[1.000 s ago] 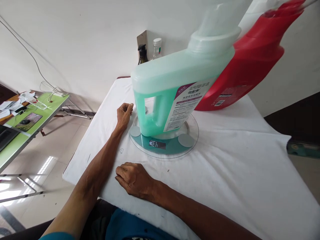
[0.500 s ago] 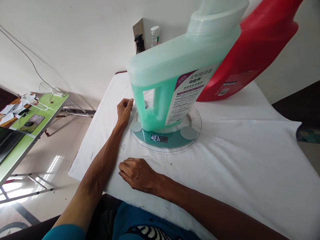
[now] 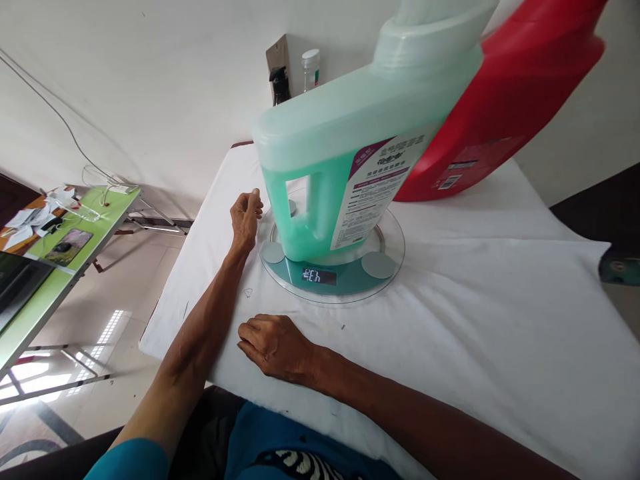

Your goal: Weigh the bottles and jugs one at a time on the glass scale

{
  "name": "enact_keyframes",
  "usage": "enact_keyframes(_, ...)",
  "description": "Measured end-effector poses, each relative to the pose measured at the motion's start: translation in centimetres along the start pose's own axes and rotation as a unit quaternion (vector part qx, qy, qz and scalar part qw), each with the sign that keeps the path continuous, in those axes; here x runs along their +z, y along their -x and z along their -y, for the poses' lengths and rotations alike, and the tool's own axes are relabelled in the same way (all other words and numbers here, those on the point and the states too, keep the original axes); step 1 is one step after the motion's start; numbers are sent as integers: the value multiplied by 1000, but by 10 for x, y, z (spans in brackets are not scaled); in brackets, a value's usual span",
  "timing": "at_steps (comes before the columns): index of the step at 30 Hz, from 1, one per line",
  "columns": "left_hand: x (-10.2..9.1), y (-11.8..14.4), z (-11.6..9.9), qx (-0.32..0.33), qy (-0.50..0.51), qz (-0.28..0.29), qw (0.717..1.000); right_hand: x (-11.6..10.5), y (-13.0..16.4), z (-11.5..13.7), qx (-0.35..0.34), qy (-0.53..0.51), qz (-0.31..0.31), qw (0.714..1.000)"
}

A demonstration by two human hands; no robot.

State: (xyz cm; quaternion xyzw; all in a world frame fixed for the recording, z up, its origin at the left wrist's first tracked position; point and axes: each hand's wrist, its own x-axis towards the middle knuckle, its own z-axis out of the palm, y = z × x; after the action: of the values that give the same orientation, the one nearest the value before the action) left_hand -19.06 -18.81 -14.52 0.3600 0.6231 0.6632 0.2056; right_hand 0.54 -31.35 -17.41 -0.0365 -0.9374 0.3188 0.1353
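A big see-through jug (image 3: 330, 163), its green liquid (image 3: 323, 187) filling the lower part under a paler top, stands on the scale (image 3: 343, 288) at the centre of the frame; its body widens toward the upper right, where the neck (image 3: 423, 47) runs out of the top edge; a handle hole pierces its left side; a white label (image 3: 377, 190) with a purple corner faces forward; the scale is round clear glass with pale discs, a teal front band and a dark display (image 3: 319, 276) with lit digits, upside down.
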Motion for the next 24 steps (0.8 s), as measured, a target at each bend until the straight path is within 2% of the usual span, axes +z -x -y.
enact_keyframes(3,1,6,-27,47,34,-1,998,-3,0,1,4,-7,4,1000)
enact_keyframes(6,6,25,-64,101,26,20,994,-4,-1,1,1,-10,11,1000)
enact_keyframes(10,18,58,-99,107,11,52,993,-1,-1,-1,-11,-2,18,1000)
enact_keyframes(15,33,69,-110,69,24,123,990,4,1,-3,-14,-4,8,1000)
enact_keyframes(18,44,65,-111,28,52,83,995,12,4,-7,-27,-2,-6,1000)
enact_keyframes(21,53,59,-114,-13,87,54,995,32,2,-15,-37,18,-28,999)
enact_keyframes(24,48,47,-117,-30,110,35,993,57,-5,-25,-43,55,-21,997)
